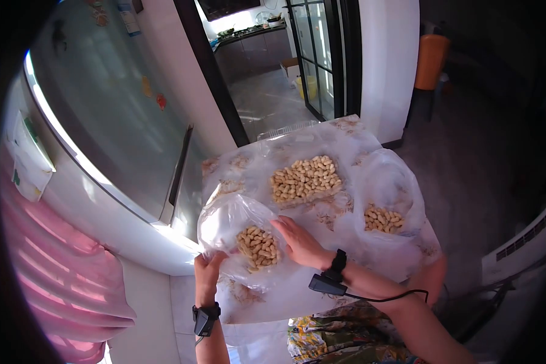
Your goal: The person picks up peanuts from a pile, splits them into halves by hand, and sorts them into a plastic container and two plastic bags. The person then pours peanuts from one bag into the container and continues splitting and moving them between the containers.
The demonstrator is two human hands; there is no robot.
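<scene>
A clear plastic bag [233, 212] stands open at the left front of the table, with unshelled peanuts [258, 247] inside. My left hand [208, 270] grips the bag's left edge between thumb and fingers. On the opposite side, my right hand [301, 241] rests against the bag with its fingers stretched out and holds nothing. Behind the bag, a clear plastic box [309, 197] is filled with more peanuts. To the right lies a second clear bag [387, 164], its mouth open, holding a smaller heap of peanuts [383, 219].
All this stands on a pale marbled table [249, 308]. An empty-looking clear lid or tray [287, 130] sits at its far edge. The refrigerator [121, 115] is close on the left, beside pink cloth [67, 267]. A glass door [315, 54] opens into a kitchen.
</scene>
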